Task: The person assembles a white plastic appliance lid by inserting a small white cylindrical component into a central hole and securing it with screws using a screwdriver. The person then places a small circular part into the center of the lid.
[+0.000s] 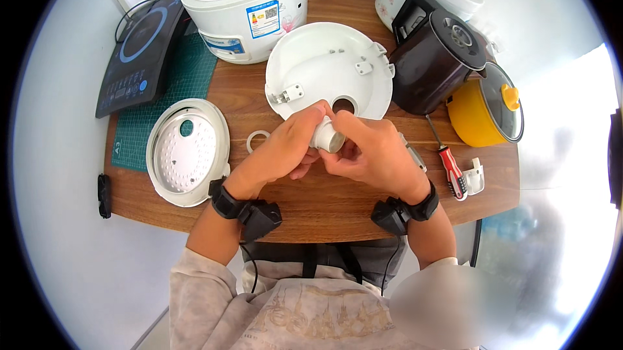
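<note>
My left hand and my right hand meet over the middle of the table. Between them they grip a small white cylindrical plastic part, its round end tilted toward me. Fingers of both hands wrap it, so much of it is hidden. Just beyond lies a white rice cooker lid shell, inner side up, with a round hole and a few small bits in it. A thin white ring rests beside my left hand. Partly covered by my right hand is a grey-white piece.
Left: a round inner lid plate, a green cutting mat and a tilted induction cooker. Behind stands a white rice cooker body. Right: a dark kettle, a yellow pot, a red-black screwdriver and a white plastic bracket.
</note>
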`<act>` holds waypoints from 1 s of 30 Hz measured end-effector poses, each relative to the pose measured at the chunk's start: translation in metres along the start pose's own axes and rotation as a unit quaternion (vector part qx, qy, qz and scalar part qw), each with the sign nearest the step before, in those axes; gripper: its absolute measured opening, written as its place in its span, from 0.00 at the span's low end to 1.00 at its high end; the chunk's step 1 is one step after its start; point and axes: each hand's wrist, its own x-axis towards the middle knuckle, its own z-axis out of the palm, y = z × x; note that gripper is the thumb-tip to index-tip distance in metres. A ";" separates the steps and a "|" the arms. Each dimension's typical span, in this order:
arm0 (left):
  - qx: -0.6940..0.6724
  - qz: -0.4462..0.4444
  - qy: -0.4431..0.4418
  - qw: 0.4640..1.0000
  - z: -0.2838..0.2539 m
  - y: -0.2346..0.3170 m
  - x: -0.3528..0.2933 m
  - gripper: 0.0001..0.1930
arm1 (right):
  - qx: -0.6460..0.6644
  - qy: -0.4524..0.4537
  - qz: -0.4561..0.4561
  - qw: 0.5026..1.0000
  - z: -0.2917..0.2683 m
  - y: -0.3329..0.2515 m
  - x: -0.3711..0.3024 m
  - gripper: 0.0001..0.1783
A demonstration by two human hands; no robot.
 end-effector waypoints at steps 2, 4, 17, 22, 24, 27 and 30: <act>0.008 -0.058 0.017 0.998 0.001 0.008 -0.004 0.24 | -0.019 -0.013 -0.007 1.000 0.004 0.004 -0.003 0.26; -0.006 -0.039 0.023 0.999 0.003 0.008 -0.006 0.24 | 0.014 -0.007 0.033 0.999 0.003 -0.002 -0.002 0.24; -0.003 0.081 0.049 0.995 -0.002 -0.002 0.005 0.22 | 0.242 0.057 0.187 0.950 -0.023 -0.001 0.000 0.13; -0.092 0.091 -0.023 0.991 0.003 0.002 0.004 0.21 | 0.304 0.088 0.167 0.934 -0.032 0.001 -0.001 0.13; -0.085 0.101 -0.017 0.991 0.005 0.000 0.006 0.20 | 0.239 0.072 0.128 0.960 -0.022 -0.002 0.000 0.14; -0.083 0.108 -0.004 0.991 0.005 -0.003 0.008 0.20 | 0.212 0.062 0.170 0.960 -0.016 -0.005 0.000 0.16; -0.076 0.122 0.015 0.990 0.009 -0.005 0.006 0.20 | 0.265 0.052 0.201 0.942 -0.008 0.000 -0.002 0.15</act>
